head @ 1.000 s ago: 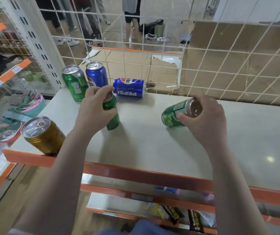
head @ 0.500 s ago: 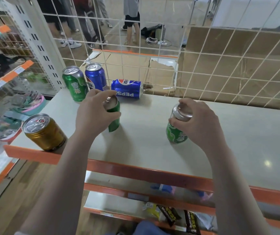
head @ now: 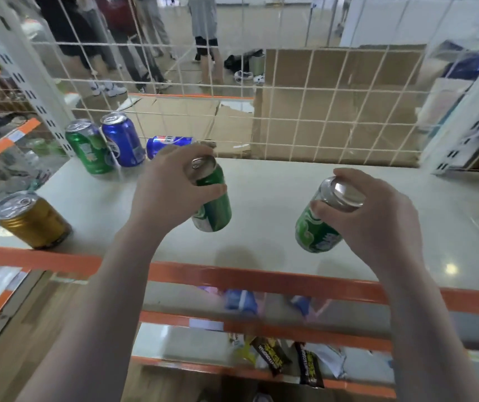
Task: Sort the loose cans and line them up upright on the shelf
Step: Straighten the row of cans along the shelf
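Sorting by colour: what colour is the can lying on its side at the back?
Blue, a Pepsi can, seen in the head view.

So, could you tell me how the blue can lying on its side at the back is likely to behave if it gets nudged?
The blue can lying on its side would probably roll, since its round wall rests on the smooth shelf. It seems to lie along the wire mesh, so that should stop it rolling backward. Whether it is full or empty cannot be seen.

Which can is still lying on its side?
The blue Pepsi can at the back, partly behind the left hand. The other cans stand upright or are gripped in a hand.
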The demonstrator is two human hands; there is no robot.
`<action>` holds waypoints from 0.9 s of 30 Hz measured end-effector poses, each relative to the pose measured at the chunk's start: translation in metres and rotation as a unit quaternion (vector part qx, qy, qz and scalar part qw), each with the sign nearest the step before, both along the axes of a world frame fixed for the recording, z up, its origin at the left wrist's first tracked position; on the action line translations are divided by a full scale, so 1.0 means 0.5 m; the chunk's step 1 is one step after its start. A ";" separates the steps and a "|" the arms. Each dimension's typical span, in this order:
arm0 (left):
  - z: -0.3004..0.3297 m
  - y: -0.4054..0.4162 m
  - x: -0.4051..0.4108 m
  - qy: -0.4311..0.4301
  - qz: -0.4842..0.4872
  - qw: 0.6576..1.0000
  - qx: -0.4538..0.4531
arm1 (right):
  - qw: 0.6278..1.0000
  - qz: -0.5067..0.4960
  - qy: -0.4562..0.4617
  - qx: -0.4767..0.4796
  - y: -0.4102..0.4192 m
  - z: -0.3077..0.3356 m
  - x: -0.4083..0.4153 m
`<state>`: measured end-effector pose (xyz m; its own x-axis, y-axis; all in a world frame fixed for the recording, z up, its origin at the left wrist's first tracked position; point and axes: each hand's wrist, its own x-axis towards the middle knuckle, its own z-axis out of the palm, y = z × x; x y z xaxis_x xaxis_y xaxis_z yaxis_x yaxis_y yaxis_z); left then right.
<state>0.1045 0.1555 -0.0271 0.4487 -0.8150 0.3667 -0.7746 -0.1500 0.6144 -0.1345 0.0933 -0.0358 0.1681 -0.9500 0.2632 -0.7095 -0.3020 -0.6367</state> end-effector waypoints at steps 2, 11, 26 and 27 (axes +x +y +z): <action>0.000 0.003 -0.040 -0.006 -0.011 1.000 0.011 | 1.000 -0.019 -0.003 -0.005 0.019 0.005 -0.046; -0.003 0.021 -0.200 0.010 -0.117 0.993 0.009 | 0.991 -0.128 0.026 0.000 0.153 -0.007 -0.219; 0.014 0.053 -0.560 -0.059 -0.254 0.964 0.044 | 0.969 -0.244 0.044 0.016 0.294 -0.023 -0.560; 0.017 0.045 -0.599 -0.062 -0.262 0.962 0.040 | 0.968 -0.248 0.037 0.012 0.289 -0.026 -0.596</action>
<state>-0.1952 0.1777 -0.0186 -0.0738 -0.9454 0.3175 -0.8233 0.2374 0.5156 -0.4324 0.2376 -0.0487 -0.2916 -0.9245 0.2457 -0.8080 0.1006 -0.5805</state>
